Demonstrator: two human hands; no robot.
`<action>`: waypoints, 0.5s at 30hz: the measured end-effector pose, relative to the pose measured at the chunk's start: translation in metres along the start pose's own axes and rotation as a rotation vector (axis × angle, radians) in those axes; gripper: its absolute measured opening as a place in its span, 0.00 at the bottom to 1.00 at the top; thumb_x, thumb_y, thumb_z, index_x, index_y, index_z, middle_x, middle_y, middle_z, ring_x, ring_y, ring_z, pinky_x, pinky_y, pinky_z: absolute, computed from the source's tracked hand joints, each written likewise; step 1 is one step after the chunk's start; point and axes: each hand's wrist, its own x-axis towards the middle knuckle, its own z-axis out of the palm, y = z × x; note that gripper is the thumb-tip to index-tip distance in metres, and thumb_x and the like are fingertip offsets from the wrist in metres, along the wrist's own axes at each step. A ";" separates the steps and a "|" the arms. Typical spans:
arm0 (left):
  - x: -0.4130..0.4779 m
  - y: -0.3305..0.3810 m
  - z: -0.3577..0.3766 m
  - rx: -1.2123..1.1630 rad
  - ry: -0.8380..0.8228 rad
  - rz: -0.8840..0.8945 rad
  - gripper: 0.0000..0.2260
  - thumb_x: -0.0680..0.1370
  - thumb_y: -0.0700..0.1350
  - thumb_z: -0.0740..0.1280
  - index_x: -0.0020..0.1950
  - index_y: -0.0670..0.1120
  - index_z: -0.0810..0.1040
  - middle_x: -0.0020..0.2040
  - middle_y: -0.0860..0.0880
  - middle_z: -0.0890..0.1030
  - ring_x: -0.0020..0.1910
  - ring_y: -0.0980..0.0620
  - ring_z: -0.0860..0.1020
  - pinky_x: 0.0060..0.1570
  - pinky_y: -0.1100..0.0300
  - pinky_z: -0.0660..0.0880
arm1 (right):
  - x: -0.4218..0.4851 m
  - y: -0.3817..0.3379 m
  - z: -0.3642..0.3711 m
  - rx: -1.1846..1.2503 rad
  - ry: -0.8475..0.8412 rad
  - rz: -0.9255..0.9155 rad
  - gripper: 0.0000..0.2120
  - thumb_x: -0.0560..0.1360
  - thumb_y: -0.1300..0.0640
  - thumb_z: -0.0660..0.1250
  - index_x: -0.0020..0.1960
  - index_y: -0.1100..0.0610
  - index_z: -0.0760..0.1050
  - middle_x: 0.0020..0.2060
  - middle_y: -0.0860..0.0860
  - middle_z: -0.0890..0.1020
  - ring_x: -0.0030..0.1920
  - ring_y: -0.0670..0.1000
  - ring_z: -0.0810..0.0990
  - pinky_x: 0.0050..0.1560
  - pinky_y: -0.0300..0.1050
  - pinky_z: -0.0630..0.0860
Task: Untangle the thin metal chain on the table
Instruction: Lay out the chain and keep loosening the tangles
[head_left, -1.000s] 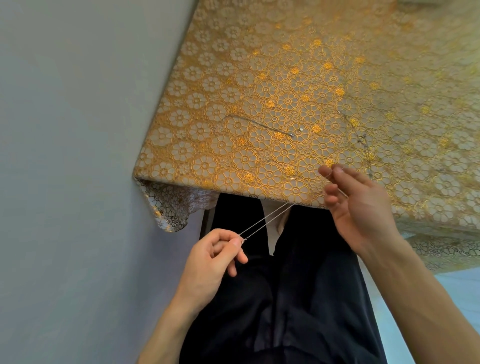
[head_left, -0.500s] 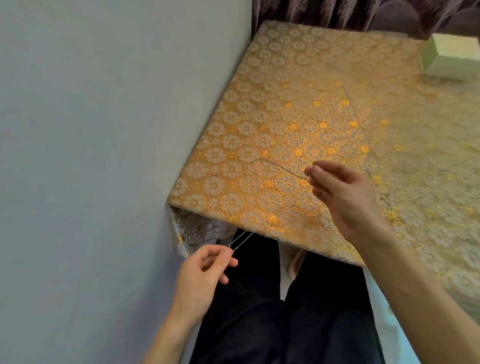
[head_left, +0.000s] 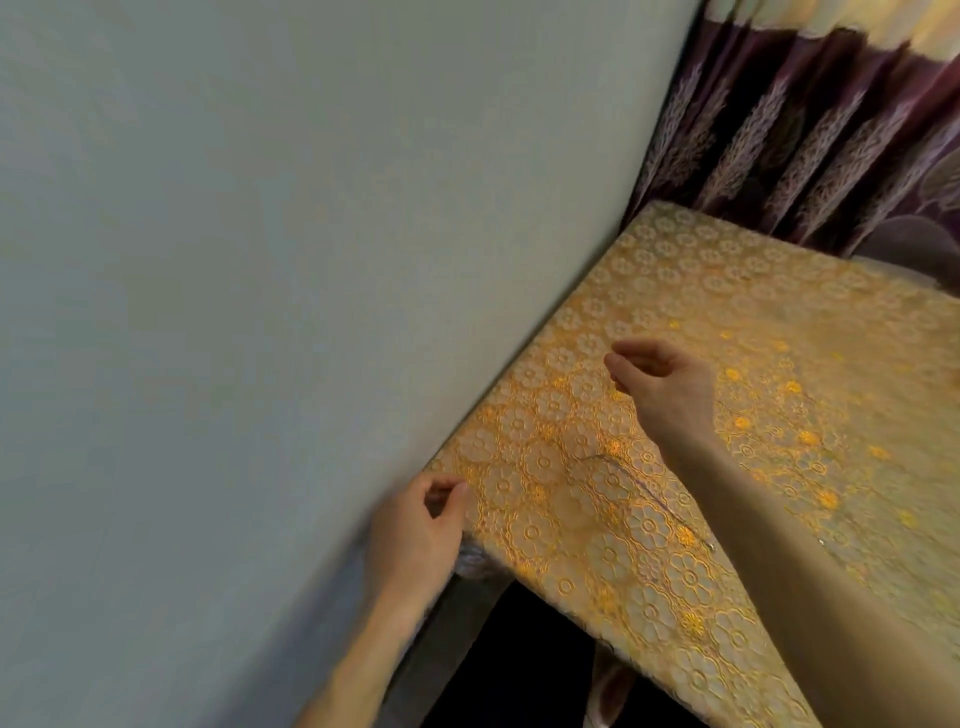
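The frame is motion-blurred. A thin strand of metal chain (head_left: 641, 491) lies on the gold flowered tablecloth (head_left: 779, 364), running diagonally between my two arms. My left hand (head_left: 418, 527) is at the table's near left corner by the wall, thumb and forefinger curled together in a pinch. My right hand (head_left: 662, 382) hovers over the cloth farther in, fingers curled toward the thumb. The chain stretched between my hands is too fine and blurred to make out.
A grey wall (head_left: 260, 260) runs tight along the table's left edge. A dark patterned curtain (head_left: 805, 119) hangs behind the far edge. My dark-clothed lap (head_left: 519, 665) shows below the near edge, where the cloth hangs down.
Both hands have risen from below the table edge up over the cloth, the right hand reaching farther in. The view has swung left and up, and the pale box is out of view.
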 end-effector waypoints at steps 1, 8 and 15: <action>0.002 0.002 0.002 0.042 0.028 0.002 0.04 0.78 0.53 0.69 0.45 0.57 0.81 0.40 0.63 0.82 0.43 0.63 0.80 0.43 0.61 0.77 | 0.008 0.001 0.005 -0.055 -0.007 -0.031 0.06 0.76 0.59 0.74 0.49 0.49 0.82 0.44 0.48 0.86 0.47 0.49 0.85 0.51 0.45 0.83; 0.011 0.007 0.013 0.189 0.214 0.012 0.09 0.78 0.58 0.66 0.49 0.55 0.81 0.43 0.59 0.84 0.43 0.56 0.83 0.41 0.55 0.80 | 0.047 0.016 0.032 -0.253 -0.062 -0.159 0.06 0.76 0.58 0.73 0.53 0.52 0.83 0.45 0.46 0.85 0.48 0.46 0.84 0.56 0.49 0.82; 0.007 0.008 0.016 0.333 0.286 0.140 0.05 0.79 0.53 0.67 0.47 0.54 0.80 0.44 0.57 0.82 0.39 0.52 0.82 0.33 0.57 0.79 | 0.060 0.038 0.051 -0.475 -0.187 -0.243 0.06 0.78 0.57 0.70 0.54 0.49 0.82 0.45 0.43 0.83 0.48 0.43 0.82 0.55 0.39 0.78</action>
